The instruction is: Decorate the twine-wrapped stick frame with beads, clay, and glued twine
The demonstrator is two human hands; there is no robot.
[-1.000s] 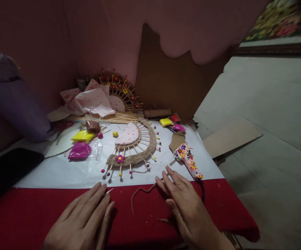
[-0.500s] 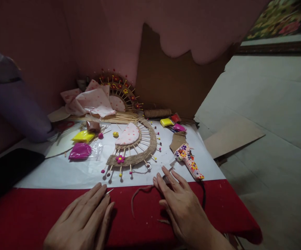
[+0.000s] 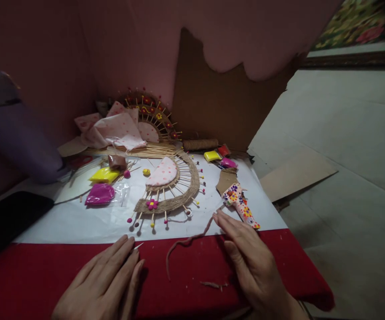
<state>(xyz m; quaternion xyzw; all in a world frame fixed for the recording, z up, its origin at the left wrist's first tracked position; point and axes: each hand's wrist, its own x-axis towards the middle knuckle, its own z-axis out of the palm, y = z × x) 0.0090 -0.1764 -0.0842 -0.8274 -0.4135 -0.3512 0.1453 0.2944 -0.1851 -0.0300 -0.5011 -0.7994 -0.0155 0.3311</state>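
My left hand (image 3: pixel 107 280) lies flat and open on the red cloth (image 3: pixel 39 275), fingers together, holding nothing; a thin toothpick tip shows just beyond its fingertips. My right hand (image 3: pixel 249 262) rests flat with fingers stretched toward the white paper, its fingertips at the far end of a loose jute string (image 3: pixel 182 246) and just short of a flower-patterned glue gun (image 3: pixel 241 206). Beyond the hands sits a half-round jute-and-stick fan craft (image 3: pixel 170 186) with a pink dotted centre and bead-tipped sticks.
Yellow (image 3: pixel 105 175) and magenta (image 3: pixel 99 194) clay packs lie at left. A second fan craft (image 3: pixel 152 115), pink fabric (image 3: pixel 115 129), a jute spool (image 3: pixel 201 144) and small clay packets (image 3: pixel 217 155) sit at the back. Cardboard (image 3: pixel 295 175) lies off the table's right edge. A black object (image 3: pixel 9 218) is at left.
My right hand slid forward and to the right, toward the glue gun, and the jute string's far end moved up onto the white paper with it. My left hand stayed put.
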